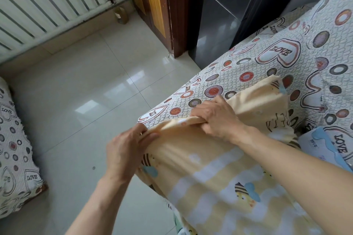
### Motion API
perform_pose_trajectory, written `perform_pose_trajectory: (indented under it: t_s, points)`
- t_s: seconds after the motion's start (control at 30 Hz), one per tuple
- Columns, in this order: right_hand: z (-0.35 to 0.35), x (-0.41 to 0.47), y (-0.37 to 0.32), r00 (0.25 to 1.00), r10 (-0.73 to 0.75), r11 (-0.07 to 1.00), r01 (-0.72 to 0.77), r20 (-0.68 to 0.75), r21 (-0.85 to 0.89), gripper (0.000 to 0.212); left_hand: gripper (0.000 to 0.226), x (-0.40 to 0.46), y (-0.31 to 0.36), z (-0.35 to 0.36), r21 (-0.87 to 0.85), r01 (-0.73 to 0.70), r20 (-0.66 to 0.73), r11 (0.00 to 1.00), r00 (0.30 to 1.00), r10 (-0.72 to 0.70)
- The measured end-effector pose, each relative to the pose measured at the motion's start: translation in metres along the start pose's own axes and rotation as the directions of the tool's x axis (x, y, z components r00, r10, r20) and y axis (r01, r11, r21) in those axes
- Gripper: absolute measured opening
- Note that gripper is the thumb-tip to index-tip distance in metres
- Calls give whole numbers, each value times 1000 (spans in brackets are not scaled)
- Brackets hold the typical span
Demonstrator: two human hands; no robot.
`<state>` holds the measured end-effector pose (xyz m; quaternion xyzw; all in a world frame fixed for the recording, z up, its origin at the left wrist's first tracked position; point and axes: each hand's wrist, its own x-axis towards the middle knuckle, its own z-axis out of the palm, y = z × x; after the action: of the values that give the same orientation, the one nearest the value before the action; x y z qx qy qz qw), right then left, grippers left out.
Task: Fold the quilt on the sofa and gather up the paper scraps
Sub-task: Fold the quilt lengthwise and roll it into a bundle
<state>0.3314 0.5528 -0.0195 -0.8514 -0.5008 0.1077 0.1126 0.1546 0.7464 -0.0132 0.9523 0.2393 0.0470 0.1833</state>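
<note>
Up close, the pale yellow quilt [219, 168], printed with bees and white checks, lay over the front edge of the sofa [257, 66], whose cover carried hearts, rings and the word LOVE. The right hand [215, 118] gripped a bunched fold of the quilt's top edge, its fingers [198, 115] curled tight round the cloth. The left hand [126, 150] pinched the same edge just beside it, thumb and fingers [149, 136] pressed together on the fabric near the sofa's corner. A free corner of the quilt stood up beyond the right hand. A blue and white packet [324, 145] rested on the sofa to the right, touching the quilt. Pale floor tiles [86, 91] lay below, with a white radiator [38, 2] along the wall and a second covered seat [13, 149] at the left.
</note>
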Motion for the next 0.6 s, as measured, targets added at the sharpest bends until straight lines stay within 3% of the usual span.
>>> perform_pose_trajectory:
  t_s: [0.1,0.17,0.23,0.33,0.47,0.6]
  points:
    - [2,5,-7,989,62,998,-61,136,-11,5,42,9,7,2,194,-5,238,981,970,-42]
    - [5,2,-4,987,81,997,-79,135,-20,13,37,12,11,6,216,-78,269,973,963,18]
    - [5,-3,1,995,67,997,-64,78,-35,30,35,15,17,9,210,-163,223,964,968,115]
    - [5,-19,20,991,65,997,-69,-119,-35,40,57,29,52,19,126,-248,212,961,953,218]
    - [-8,-43,50,950,143,983,-168,-276,-68,41,57,54,103,48,-47,-235,318,971,918,237]
    - [-17,-66,74,908,229,936,-304,-351,-176,45,62,78,151,72,-90,-293,420,952,855,303]
